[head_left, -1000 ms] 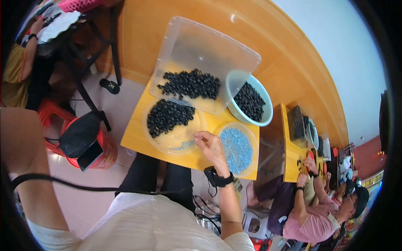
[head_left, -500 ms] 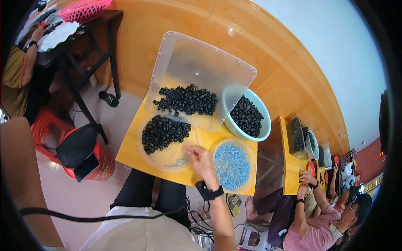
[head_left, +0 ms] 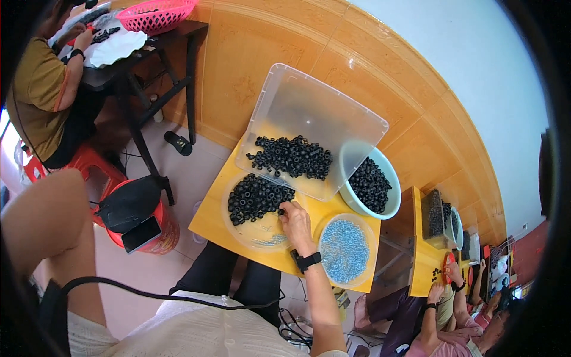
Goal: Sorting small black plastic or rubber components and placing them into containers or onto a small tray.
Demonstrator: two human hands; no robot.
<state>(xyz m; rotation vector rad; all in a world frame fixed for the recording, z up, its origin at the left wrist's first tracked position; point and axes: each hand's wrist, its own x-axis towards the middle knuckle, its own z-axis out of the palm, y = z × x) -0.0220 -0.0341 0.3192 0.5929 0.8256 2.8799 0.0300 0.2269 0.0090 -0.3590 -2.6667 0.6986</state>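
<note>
My right hand (head_left: 297, 225), with a dark band at the wrist, reaches into a shallow round clear tray (head_left: 231, 233). Its fingertips are pinched at the right edge of a heap of small black rings (head_left: 257, 199), with a dark ring at their tips. Small blue-silver pieces (head_left: 272, 240) lie scattered at the tray's near side. My left arm (head_left: 53, 214) is bent up at the left; its hand is out of view. Beside my right hand, a round clear dish (head_left: 322, 253) holds many tiny blue pieces (head_left: 346, 250).
A clear plastic bin (head_left: 333, 107) with black rings leans tilted behind the tray on the yellow table (head_left: 209, 215). A pale blue bowl (head_left: 393, 205) of black rings adjoins it. A black cable (head_left: 148, 308) crosses before me. A red bucket (head_left: 166, 235) bears a phone (head_left: 141, 234). Co-workers sit either side.
My right hand has moved from the bare part of the tray up to the edge of the black ring heap. The whole view has shifted, so the table appears farther right and lower.
</note>
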